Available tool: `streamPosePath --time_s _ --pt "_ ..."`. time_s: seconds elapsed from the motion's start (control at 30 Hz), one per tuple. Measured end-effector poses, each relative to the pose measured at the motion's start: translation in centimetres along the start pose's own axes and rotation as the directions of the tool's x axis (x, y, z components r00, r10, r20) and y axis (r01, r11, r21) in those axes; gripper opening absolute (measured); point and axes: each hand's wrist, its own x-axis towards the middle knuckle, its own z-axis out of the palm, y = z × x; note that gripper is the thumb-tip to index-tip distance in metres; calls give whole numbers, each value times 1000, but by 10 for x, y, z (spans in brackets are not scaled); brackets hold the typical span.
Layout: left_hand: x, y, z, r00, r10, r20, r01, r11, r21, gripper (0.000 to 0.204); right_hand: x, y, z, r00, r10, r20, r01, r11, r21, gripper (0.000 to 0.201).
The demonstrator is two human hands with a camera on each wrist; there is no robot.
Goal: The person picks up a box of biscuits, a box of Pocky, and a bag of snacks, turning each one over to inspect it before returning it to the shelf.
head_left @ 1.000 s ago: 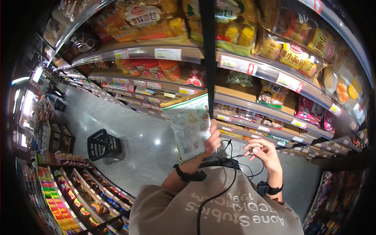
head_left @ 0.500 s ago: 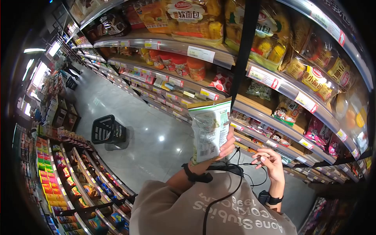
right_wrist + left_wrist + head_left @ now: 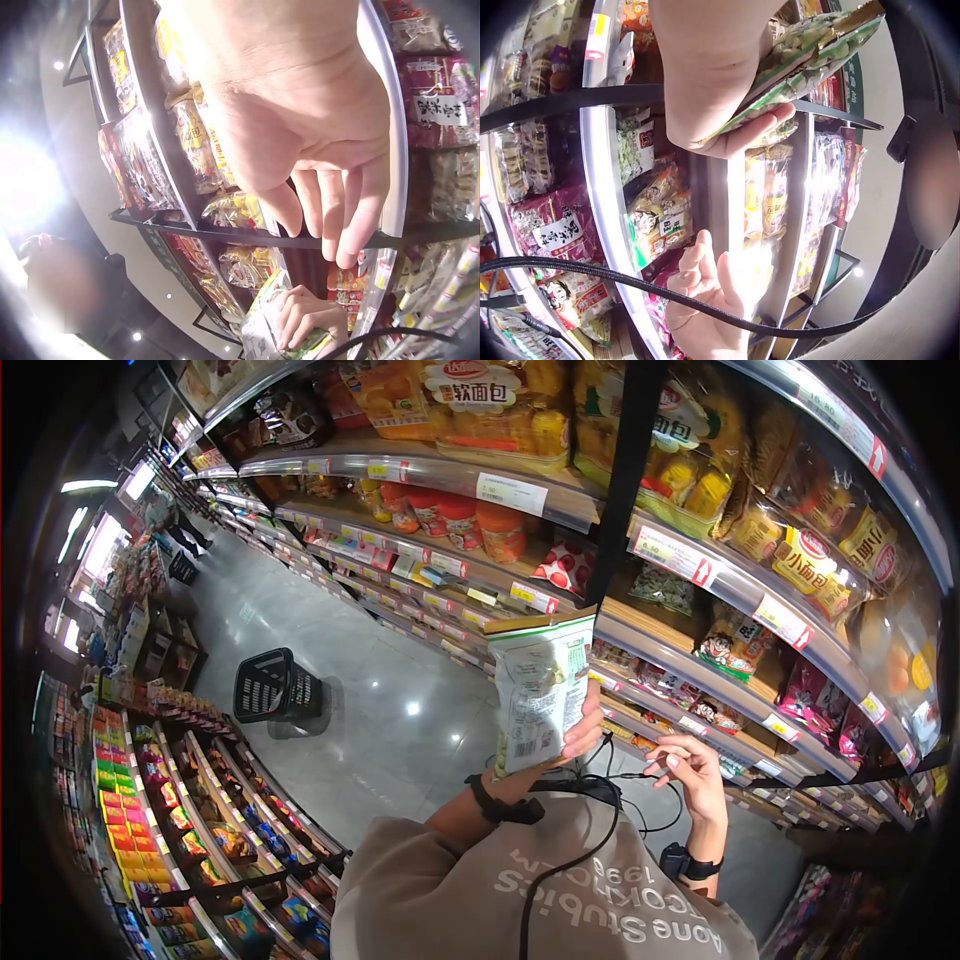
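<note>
A green-and-white snack bag (image 3: 540, 695) is held upright by the left hand (image 3: 583, 722), whose fingers curl round its right edge in the head view. In the left wrist view the left hand (image 3: 720, 75) grips the bag (image 3: 810, 64) with its fingers under it. The right hand (image 3: 692, 772) is raised to the right of the bag, apart from it. Nothing is in the right hand (image 3: 300, 127), and its fingers hang loosely bent in the right wrist view. Further off there, the left hand (image 3: 304, 319) grips the bag (image 3: 262, 330).
Shelves with packaged bread (image 3: 480, 410), jelly-like red cups (image 3: 458, 523) and snack bags (image 3: 733, 643) stand in front. A black basket (image 3: 275, 688) is on the floor (image 3: 400, 750) at the left. Black cables (image 3: 560, 859) hang across the torso. A person (image 3: 172, 523) is far down the aisle.
The head view has turned, so the shelves and basket sit differently than a second ago. The left hand still grips the bag, which has tilted slightly. The right hand keeps about the same pose.
</note>
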Motion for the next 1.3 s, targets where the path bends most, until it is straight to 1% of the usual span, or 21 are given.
streamPosePath --time_s 0.1,0.3,0.43,0.53,0.57,0.67,0.77,0.87,0.97,1.07,1.17,1.3 --pt "2 -1 -9 1000 -8 29 9 1000 -21 68 0 0 0 1000 -20 -17 19 1000 -21 27" --pt "4 0 -14 998 -27 49 28 999 -16 67 0 1 1 1000 -8 -19 8 1000 12 26" --pt "8 2 4 998 -68 -20 67 997 -39 65 0 1 -2 1000 4 -18 -4 1000 25 26" --pt "9 -1 3 998 -64 -8 63 995 -75 64 -2 0 -2 1000 16 -24 -16 1000 24 25" --pt "9 -1 3 998 -55 6 56 997 -55 64 -2 0 -2 1000 17 -24 -17 999 27 26" --pt "5 -2 -2 998 -62 -21 61 997 -43 63 -4 1 -3 1000 20 -16 -20 999 28 26" --pt "5 0 1 996 -82 -37 82 997 11 60 -5 1 -3 1000 20 -11 -20 999 31 26" --pt "6 -1 -4 996 -78 34 79 997 -1 59 -7 0 -3 999 29 -13 -29 999 23 26" --pt "5 -2 2 997 -72 10 72 997 -10 59 -7 -1 -1 1000 26 -10 -26 1000 14 26" --pt "3 -3 1 999 -38 29 39 999 -23 59 -6 -2 0 1000 26 4 -26 1000 9 25" --pt "2 -2 0 998 -40 53 42 999 -33 58 -7 -4 2 999 34 5 -34 999 6 25" --pt "-5 -1 -8 998 -56 24 56 998 -17 57 -9 -3 2 999 35 0 -35 999 0 24"
